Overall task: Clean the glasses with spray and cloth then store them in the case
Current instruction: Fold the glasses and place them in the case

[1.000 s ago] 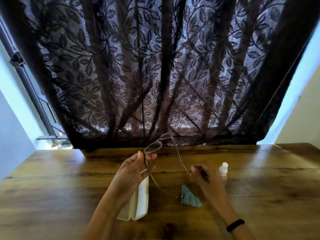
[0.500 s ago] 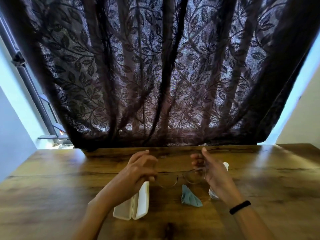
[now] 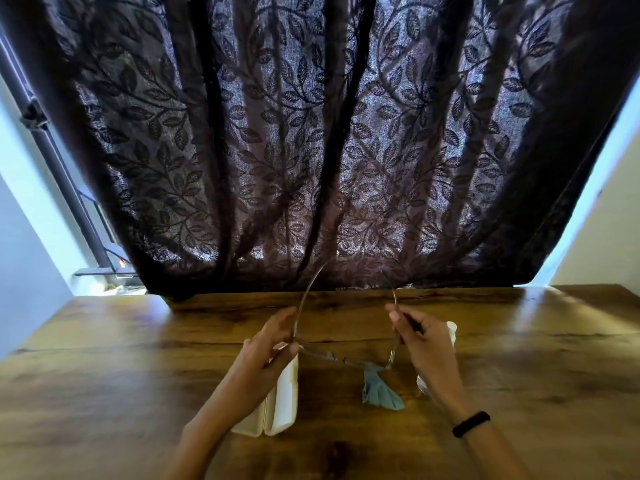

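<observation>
1. Both hands are being used on the glasses (image 3: pixel 346 361): the left hand (image 3: pixel 273 344) is being pinched shut on the temple at the left, thumb and fingers curled together round the thin wire.
2. The right hand (image 3: pixel 422 348) is being closed in the same way on the temple at the right, the wire being gripped between thumb and forefinger.
3. The glasses are being held unfolded just above the table (image 3: pixel 138 375), near its middle. The lens front is being hung low and near, and both temples are being pointed up and away toward the curtain (image 3: pixel 311 150).
4. The cloth (image 3: pixel 381 393) is being left crumpled on the wood, directly under the right-hand lens; whether they touch cannot be told.
5. The spray bottle (image 3: pixel 452 329) is being largely hidden behind the right hand, with only its white cap and a little of its base showing.
6. The case (image 3: pixel 280 403) is being left on the table partly under the left wrist, apparently open, its two white halves side by side.
7. Progress is being judged as early: neither spray nor cloth is being held, and whether the lenses are wet or wiped cannot be told.
8. Spraying, wiping, folding the temples and laying the glasses in the case are all being counted as left to do.
</observation>
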The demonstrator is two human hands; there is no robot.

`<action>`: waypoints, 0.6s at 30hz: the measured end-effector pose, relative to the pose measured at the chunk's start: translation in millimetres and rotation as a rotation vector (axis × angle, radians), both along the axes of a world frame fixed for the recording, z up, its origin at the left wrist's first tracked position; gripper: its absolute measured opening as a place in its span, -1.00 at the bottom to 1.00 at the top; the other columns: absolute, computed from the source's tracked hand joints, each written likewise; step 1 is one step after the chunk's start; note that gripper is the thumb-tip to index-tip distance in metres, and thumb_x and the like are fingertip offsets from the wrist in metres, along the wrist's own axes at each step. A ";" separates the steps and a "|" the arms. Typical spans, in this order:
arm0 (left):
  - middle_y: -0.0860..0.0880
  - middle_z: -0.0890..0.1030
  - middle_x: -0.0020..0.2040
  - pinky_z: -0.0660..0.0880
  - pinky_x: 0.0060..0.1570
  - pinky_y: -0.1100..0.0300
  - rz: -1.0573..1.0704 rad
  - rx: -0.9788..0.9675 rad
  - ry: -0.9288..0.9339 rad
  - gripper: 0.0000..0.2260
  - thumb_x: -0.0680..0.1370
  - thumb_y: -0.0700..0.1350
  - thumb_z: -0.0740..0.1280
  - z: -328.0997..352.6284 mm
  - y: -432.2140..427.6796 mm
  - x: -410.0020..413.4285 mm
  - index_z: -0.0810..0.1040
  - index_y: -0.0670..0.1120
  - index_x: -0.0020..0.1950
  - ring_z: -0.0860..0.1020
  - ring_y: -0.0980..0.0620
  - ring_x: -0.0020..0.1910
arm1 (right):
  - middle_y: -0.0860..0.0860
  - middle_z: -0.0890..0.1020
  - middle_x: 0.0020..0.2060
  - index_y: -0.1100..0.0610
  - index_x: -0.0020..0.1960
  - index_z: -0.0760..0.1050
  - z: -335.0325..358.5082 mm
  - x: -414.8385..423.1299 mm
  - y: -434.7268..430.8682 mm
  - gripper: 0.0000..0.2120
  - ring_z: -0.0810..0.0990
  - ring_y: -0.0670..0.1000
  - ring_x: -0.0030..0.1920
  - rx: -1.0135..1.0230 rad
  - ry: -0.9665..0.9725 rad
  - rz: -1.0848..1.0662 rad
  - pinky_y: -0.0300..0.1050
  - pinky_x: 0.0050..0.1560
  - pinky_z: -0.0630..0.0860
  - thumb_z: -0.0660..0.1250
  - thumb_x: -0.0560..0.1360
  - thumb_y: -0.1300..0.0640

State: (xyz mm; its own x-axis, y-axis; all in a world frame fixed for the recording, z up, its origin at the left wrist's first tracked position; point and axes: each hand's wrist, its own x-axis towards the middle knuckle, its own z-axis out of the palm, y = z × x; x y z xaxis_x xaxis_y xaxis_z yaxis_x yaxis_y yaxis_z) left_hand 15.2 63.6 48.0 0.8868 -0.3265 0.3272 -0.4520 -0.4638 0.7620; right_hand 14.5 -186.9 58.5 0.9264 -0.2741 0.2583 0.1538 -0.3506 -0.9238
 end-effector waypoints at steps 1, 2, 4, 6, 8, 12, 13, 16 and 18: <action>0.06 0.60 0.04 0.51 0.11 0.04 0.009 0.026 0.001 -0.70 0.53 -0.02 0.23 0.0 -0.3 0.4 0.37 0.07 0.26 0.55 0.14 0.08 | -0.15 0.63 -0.17 0.06 0.10 0.55 0.5 -0.2 0.5 -0.80 0.59 -0.09 -0.18 -0.040 -0.023 -0.014 -0.10 -0.13 0.54 0.28 0.49 0.12; 0.02 0.61 0.02 0.52 0.08 0.01 0.016 0.038 -0.003 -0.77 0.54 -0.09 0.24 0.0 -1.3 0.5 0.43 -0.01 0.19 0.56 0.12 0.05 | -0.10 0.65 -0.17 0.07 0.10 0.55 0.8 -0.2 1.0 -0.80 0.60 -0.04 -0.18 -0.080 -0.047 -0.015 -0.07 -0.16 0.55 0.28 0.49 0.13; 0.02 0.62 -0.03 0.56 0.02 0.10 0.041 0.023 -0.017 -0.81 0.52 -0.21 0.28 -0.2 -3.9 0.3 0.47 -0.09 0.13 0.58 0.16 -0.03 | -0.08 0.63 -0.26 0.12 0.11 0.54 0.5 -0.1 2.9 -0.79 0.59 -0.10 -0.28 -0.155 -0.104 0.001 -0.21 -0.37 0.53 0.28 0.50 0.16; 0.10 0.63 -0.07 0.55 -0.08 0.25 0.098 0.001 -0.029 -0.78 0.49 -0.25 0.33 0.3 -7.1 0.9 0.51 -0.07 0.11 0.58 0.24 -0.09 | -0.17 0.53 -0.34 0.15 0.12 0.54 1.2 -0.8 6.2 -0.79 0.50 -0.27 -0.41 -0.248 -0.162 0.008 -0.44 -0.46 0.38 0.27 0.51 0.17; 0.14 0.62 -0.12 0.51 -0.17 0.37 0.176 -0.021 -0.031 -0.77 0.45 -0.23 0.39 1.6 -9.5 1.5 0.55 -0.02 0.07 0.57 0.23 -0.15 | -0.09 0.56 -0.24 0.18 0.11 0.54 3.6 -1.1 8.9 -0.80 0.47 -0.27 -0.34 -0.356 -0.218 -0.011 -0.47 -0.36 0.36 0.27 0.50 0.19; 0.15 0.62 -0.18 0.47 -0.16 0.40 0.251 -0.014 -0.063 -0.85 0.41 -0.18 0.43 3.6 -10.9 1.6 0.61 -0.04 -0.04 0.57 0.26 -0.17 | -0.04 0.55 -0.18 0.20 0.09 0.56 8.6 -1.7 17.3 -0.81 0.50 -0.01 -0.15 -0.493 -0.280 -0.009 -0.31 -0.20 0.35 0.29 0.49 0.25; 0.13 0.62 -0.19 0.48 -0.16 0.39 0.268 -0.010 -0.085 -0.86 0.40 -0.18 0.44 4.7 -11.2 1.1 0.62 -0.07 -0.06 0.57 0.25 -0.18 | -0.06 0.52 -0.20 0.20 0.08 0.56 8.4 -2.5 20.1 -0.81 0.47 -0.03 -0.16 -0.531 -0.285 0.001 -0.34 -0.21 0.31 0.29 0.49 0.25; 0.15 0.61 -0.24 0.45 -0.22 0.51 0.315 -0.049 -0.152 -0.83 0.35 -0.25 0.48 8.1 -14.2 0.2 0.65 -0.12 -0.08 0.58 0.29 -0.28 | -0.01 0.55 -0.21 0.22 0.06 0.56 6.1 -4.2 27.0 -0.82 0.44 -0.04 -0.15 -0.677 -0.304 0.063 -0.24 -0.15 0.39 0.29 0.48 0.30; 0.21 0.59 -0.26 0.42 -0.22 0.55 0.325 -0.056 -0.177 -0.82 0.33 -0.25 0.49 10.0 -17.7 -1.2 0.66 -0.11 -0.09 0.58 0.31 -0.29 | 0.04 0.59 -0.24 0.22 0.01 0.58 3.8 -5.0 31.4 -0.81 0.50 0.02 -0.18 -0.794 -0.316 0.123 -0.12 -0.26 0.51 0.35 0.41 0.36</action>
